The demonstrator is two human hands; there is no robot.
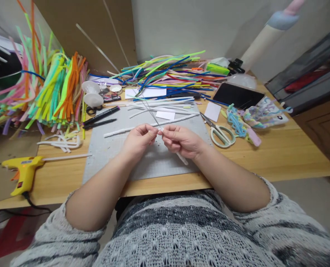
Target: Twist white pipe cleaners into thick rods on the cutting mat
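My left hand (pixel 139 140) and my right hand (pixel 183 141) meet fingertip to fingertip above the grey cutting mat (pixel 151 167), both pinched closed. Thin bare wires (pixel 154 118) rise from between the fingertips and lean up to the left. A white fuzzy pipe cleaner (pixel 182 158) passes through my right hand, its tail hanging out below the palm. The exact join between wire and pipe cleaner is covered by my fingers. Just beyond my hands, a long white twisted pipe cleaner (pixel 117 132) lies slanted across the mat.
Scissors (pixel 222 135) lie right of the mat, near a phone (pixel 240 95). On the left are a yellow glue gun (pixel 26 172), white offcuts (pixel 62 142), black markers (pixel 101 115) and upright pipe cleaner bundles (pixel 53 89). A colourful pipe cleaner pile (pixel 170 72) lines the back.
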